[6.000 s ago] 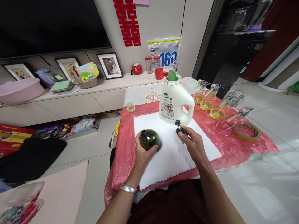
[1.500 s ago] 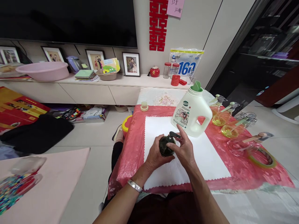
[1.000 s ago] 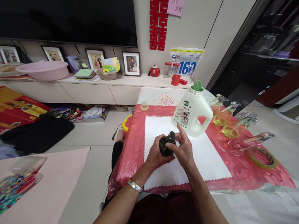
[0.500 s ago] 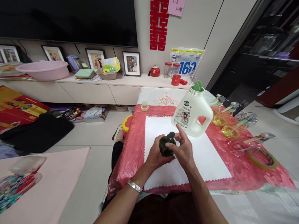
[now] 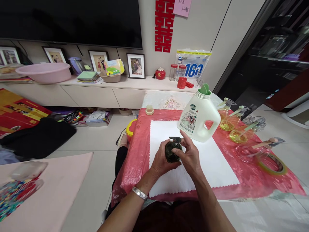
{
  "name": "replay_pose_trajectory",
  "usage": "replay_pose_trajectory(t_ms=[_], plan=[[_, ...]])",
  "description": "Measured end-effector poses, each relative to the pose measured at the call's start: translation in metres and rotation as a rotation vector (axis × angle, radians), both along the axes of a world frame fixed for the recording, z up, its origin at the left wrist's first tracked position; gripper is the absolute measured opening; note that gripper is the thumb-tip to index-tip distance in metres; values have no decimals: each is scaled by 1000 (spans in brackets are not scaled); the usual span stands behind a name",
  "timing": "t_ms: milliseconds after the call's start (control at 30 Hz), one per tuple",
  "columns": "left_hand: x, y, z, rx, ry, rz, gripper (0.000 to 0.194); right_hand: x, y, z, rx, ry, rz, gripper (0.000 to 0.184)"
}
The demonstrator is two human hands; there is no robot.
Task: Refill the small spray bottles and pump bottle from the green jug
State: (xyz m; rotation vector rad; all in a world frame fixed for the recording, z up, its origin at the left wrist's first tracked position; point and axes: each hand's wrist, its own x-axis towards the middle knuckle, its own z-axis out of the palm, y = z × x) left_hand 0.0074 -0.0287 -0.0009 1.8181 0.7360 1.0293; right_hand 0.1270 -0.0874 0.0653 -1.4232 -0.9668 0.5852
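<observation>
A dark green pump bottle [image 5: 171, 155] is held upright between both hands above the white cloth [image 5: 212, 162]. My left hand [image 5: 160, 158] wraps around the bottle's left side. On the other side, my right hand [image 5: 189, 151] is closed at the pump collar, its thumb across the bottle top and its index finger stretched out. The pump's spout [image 5: 175, 139] points left. Just behind my hands stands a large white detergent jug [image 5: 201, 120] with its neck uncapped and a green spout inside. A pale cap [image 5: 149, 110] sits at the table's far left.
Several clear pump bottles, some with yellow liquid [image 5: 238, 136], stand on the right of the red table cover [image 5: 135, 164]. A roll of tape [image 5: 281, 167] lies beside them. Behind is a low cabinet [image 5: 91, 93] with picture frames, jars and a pink basin [image 5: 45, 72].
The pump head has turned on the bottle, so its spout now points to the left. My right fingers have shifted slightly around the collar; my left hand has stayed in place.
</observation>
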Motion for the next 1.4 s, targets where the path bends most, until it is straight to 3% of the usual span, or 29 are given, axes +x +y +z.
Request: replay_pose_trajectory(t_ms=[200,467,667,933,1067,1267,1400], plan=[[-4,0,4,-62,2,-20,94,-10,3,-3,-39,-72,-113,73],[-4,5,-1,20,-5,8,79,-2,-3,3,-18,-205,32,65],[-6,6,-10,40,35,49,83,-8,0,5,-46,-216,-36,63],[-9,7,-6,16,67,77,85,-18,0,18,-136,-450,-102,23],[-10,9,-11,-61,68,33,90,-18,0,20,-159,-564,-118,16],[-9,15,-25,-78,-89,-111,113,2,-18,28,-146,-566,-266,17],[-9,16,-26,-36,32,-124,107,37,-47,39,-142,-542,-371,13]])
